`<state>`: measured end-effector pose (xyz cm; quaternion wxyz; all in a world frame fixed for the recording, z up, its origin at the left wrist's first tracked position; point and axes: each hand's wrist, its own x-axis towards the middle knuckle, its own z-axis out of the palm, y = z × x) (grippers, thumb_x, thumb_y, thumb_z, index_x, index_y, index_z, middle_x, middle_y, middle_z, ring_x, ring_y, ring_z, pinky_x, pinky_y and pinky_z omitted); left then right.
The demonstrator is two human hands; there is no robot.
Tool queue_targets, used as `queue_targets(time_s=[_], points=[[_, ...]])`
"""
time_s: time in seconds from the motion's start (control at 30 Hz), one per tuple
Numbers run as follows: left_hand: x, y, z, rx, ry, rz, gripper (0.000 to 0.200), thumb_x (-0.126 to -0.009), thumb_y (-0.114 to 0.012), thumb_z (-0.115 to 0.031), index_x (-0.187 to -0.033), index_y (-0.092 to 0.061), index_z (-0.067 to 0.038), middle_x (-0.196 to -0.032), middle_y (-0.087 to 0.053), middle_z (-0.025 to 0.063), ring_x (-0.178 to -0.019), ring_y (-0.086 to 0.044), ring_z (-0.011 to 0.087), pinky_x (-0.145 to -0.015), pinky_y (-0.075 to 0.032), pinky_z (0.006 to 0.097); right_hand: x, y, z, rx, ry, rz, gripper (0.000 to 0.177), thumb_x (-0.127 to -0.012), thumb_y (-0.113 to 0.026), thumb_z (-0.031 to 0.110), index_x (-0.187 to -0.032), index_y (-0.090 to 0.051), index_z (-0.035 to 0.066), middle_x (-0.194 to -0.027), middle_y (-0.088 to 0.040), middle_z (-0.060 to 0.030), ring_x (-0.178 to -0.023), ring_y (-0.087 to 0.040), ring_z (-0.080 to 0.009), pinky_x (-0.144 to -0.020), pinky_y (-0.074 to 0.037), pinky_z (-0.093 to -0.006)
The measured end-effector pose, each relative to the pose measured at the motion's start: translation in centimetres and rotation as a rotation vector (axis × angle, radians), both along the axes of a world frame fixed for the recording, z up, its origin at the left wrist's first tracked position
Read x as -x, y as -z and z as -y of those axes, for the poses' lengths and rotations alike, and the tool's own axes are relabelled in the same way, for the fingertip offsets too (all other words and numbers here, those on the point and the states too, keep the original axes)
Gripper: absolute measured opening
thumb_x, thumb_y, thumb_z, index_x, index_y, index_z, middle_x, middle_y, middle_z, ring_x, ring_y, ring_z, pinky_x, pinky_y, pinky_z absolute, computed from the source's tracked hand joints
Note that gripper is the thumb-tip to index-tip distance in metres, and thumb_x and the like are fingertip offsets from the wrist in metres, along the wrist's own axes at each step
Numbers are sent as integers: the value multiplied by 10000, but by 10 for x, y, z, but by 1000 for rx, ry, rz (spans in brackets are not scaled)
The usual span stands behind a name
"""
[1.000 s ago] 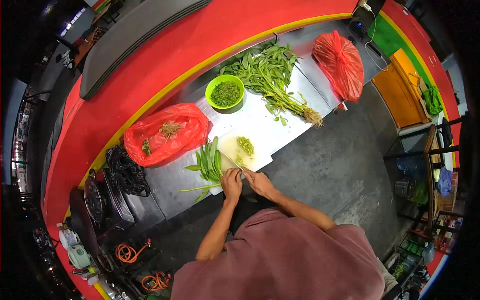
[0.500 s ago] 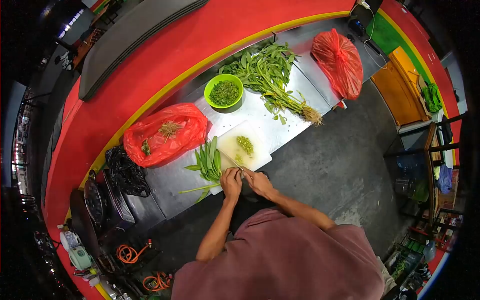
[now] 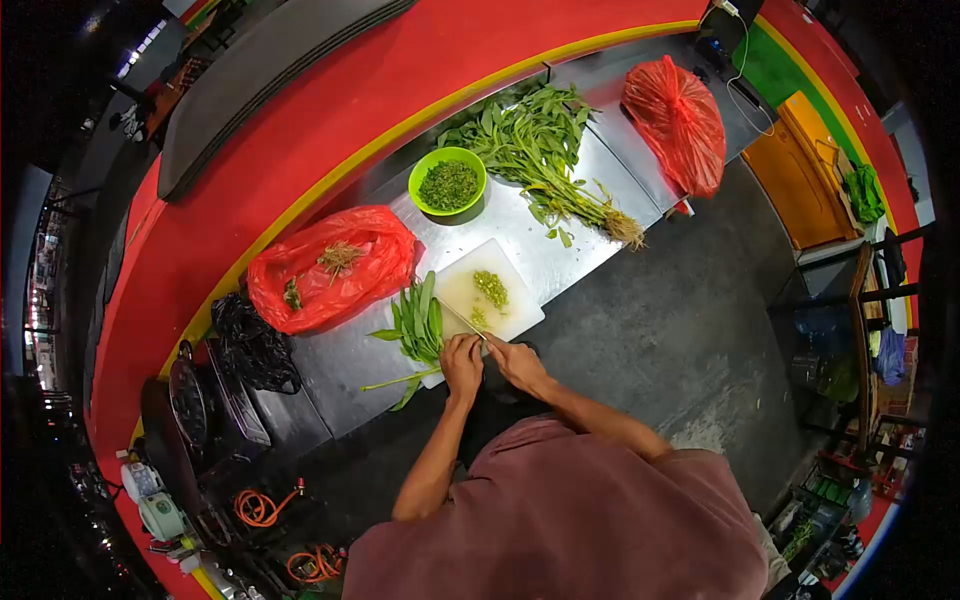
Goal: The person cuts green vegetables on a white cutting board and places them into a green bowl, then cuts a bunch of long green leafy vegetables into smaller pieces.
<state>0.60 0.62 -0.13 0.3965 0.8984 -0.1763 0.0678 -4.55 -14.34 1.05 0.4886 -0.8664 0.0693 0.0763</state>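
My right hand [image 3: 516,364] is closed round the handle of a knife [image 3: 462,319], whose thin blade slants up and left over the white cutting board [image 3: 522,312]. Right beside it, my left hand [image 3: 462,366] has its fingers curled on a bunch of leafy greens [image 3: 418,322] at the board's near left edge. The leaves fan out to the left, and one long stem sticks out below them. A small heap of chopped green stems [image 3: 490,287] lies on the board, with a few more bits close to the blade.
Behind the board stands a lime-green bowl [image 3: 448,187] of chopped greens. A large rooted bundle of greens [image 3: 540,150] lies to its right. An open red plastic bag [image 3: 330,270] with root trimmings is at left, a tied red bag [image 3: 678,125] at far right, a black bag [image 3: 252,345] at far left.
Almost nothing differs. Both hands, the knife and the greens stay in nearly the same place.
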Motion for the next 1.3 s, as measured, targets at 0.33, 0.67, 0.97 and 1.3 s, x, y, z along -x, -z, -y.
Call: queue_targets(time_s=[0.33, 0.67, 0.97, 1.3], points=[[0, 1, -1, -33, 4, 9, 131, -859, -684, -10, -976, -742, -12, -978, -665, 128, -916, -611, 361, -845, -476, 462, -9, -13, -3, 21, -21, -50, 426, -1088, -458, 300, -1486, -519, 158, -805, -675, -283, -746, -675, -465, -670, -512, -538], [4, 7, -3, -36, 14, 6, 152, -871, -683, -29, -1005, -752, -16, -988, -671, 127, -937, -616, 361, -852, -478, 456, -14, 7, -10, 84, 6, 65, 410, -1075, -487, 313, -1429, -574, 126, -814, -681, -288, -719, -664, -487, -649, -525, -553], [1, -1, 2, -17, -18, 4, 130, -878, -680, -38, -986, -747, -7, -979, -679, 144, -932, -629, 367, -854, -490, 452, -8, -12, 1, 50, -48, -42, 439, -1087, -448, 318, -1492, -527, 169, -735, -660, -259, -663, -665, -440, -646, -517, -521], [0, 3, 1, 19, -32, -38, 145, -871, -698, -52, -1003, -740, -7, -1002, -676, 152, -928, -624, 372, -843, -480, 459, -7, -2, -1, -37, -9, -10, 435, -1091, -460, 312, -1463, -538, 101, -789, -671, -278, -676, -662, -449, -628, -499, -516]])
